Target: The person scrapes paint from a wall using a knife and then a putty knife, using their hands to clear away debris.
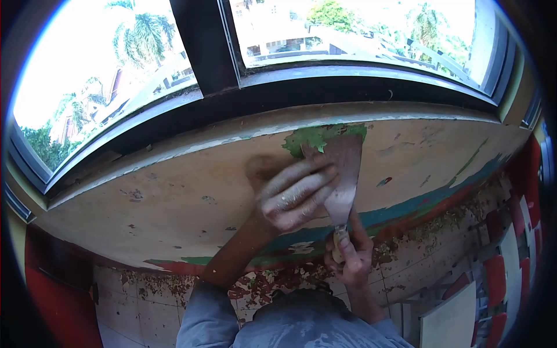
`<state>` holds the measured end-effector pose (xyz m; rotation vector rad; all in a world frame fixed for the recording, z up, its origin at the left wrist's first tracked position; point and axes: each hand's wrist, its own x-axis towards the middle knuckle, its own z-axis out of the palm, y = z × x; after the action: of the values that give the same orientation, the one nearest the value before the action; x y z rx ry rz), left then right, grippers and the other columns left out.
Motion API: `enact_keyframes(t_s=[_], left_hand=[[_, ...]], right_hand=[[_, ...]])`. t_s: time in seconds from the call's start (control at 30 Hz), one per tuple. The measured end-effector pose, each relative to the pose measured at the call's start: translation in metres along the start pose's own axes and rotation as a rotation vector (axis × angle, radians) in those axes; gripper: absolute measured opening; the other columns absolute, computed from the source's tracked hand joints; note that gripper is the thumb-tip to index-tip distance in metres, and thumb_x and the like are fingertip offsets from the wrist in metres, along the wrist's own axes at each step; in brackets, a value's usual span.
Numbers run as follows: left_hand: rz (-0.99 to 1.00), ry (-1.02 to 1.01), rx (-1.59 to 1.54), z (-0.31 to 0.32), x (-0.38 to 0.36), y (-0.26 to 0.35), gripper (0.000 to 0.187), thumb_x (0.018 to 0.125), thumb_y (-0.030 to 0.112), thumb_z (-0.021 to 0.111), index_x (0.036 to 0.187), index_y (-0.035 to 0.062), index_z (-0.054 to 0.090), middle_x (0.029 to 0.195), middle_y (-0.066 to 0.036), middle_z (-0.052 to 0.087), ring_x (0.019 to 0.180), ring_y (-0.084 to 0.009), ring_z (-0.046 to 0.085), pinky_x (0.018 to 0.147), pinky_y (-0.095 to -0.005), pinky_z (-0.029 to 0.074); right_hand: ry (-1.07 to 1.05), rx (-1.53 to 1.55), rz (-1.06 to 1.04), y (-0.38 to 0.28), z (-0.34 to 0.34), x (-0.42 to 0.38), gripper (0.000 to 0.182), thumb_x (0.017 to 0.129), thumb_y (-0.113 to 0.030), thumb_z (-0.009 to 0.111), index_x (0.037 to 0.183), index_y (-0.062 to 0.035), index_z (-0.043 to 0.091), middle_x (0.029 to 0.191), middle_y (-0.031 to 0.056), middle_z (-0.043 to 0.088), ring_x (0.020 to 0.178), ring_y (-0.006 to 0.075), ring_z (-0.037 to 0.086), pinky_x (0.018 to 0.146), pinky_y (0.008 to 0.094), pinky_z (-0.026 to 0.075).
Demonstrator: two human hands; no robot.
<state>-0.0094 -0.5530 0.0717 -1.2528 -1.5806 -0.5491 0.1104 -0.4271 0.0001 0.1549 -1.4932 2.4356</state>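
Note:
My right hand (351, 255) is wrapped round the handle of a scraper (346, 191) with a wide, worn metal blade. Its blade edge lies over a patch of green paint (313, 139) at the top of the wall (226, 191), just under the window ledge. Alongside the blade is my left hand (296, 194), dusty and slightly blurred, its fingers stretched toward the metal and fingertips overlapping the blade's left side. The thumb is smeared and apart from the fingers.
Above runs a window with a dark frame (348, 90). Blue paint (406, 209) and red paint remain low on the wall. Paint flakes (255, 290) litter the tiled floor. Red and pale chairs (449, 316) stand at the right, with a red panel (64, 290) at the left.

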Motion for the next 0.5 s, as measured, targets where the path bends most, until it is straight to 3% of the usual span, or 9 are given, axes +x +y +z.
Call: enact_keyframes(t_s=[0.27,0.4,0.47,0.5], left_hand=[[0.014,0.012,0.033,-0.01,-0.002,-0.003,0.033,0.052,0.009,0.061,0.085,0.0058,0.065,0.096,-0.003,0.064,0.097,-0.0202,0.06,0.078,-0.0292,0.041],[-0.072,0.064,0.007,-0.012,0.002,-0.003,0.028,0.058,0.012,0.064,0.085,0.0097,0.066,0.096,-0.001,0.064,0.098,-0.0187,0.06,0.083,-0.0365,0.033],[-0.056,0.082,-0.008,-0.007,-0.008,-0.002,0.029,0.049,0.009,0.066,0.077,0.0115,0.068,0.086,0.002,0.066,0.089,-0.0167,0.062,0.074,-0.0284,0.039],[-0.054,0.071,0.014,-0.01,-0.008,0.0,0.029,0.048,0.009,0.066,0.078,0.012,0.068,0.086,0.002,0.066,0.089,-0.0165,0.062,0.075,-0.0289,0.038]], right_hand=[[-0.013,0.048,-0.054,0.002,0.011,0.002,0.05,0.087,-0.002,0.04,0.135,-0.0056,0.028,0.074,0.0068,0.053,0.048,0.0069,0.042,0.039,0.0201,0.036],[-0.032,0.057,-0.04,-0.007,0.018,0.001,0.05,0.087,-0.002,0.04,0.135,-0.0064,0.029,0.074,0.0068,0.053,0.047,0.0071,0.042,0.039,0.02,0.035],[0.011,0.056,0.004,0.003,0.012,-0.009,0.05,0.087,-0.002,0.041,0.135,-0.0068,0.028,0.074,0.0068,0.053,0.047,0.0072,0.042,0.039,0.0199,0.035],[0.028,0.051,0.027,0.004,0.011,-0.01,0.051,0.087,-0.002,0.041,0.135,-0.0069,0.028,0.074,0.0068,0.053,0.047,0.0072,0.042,0.039,0.0199,0.035]])
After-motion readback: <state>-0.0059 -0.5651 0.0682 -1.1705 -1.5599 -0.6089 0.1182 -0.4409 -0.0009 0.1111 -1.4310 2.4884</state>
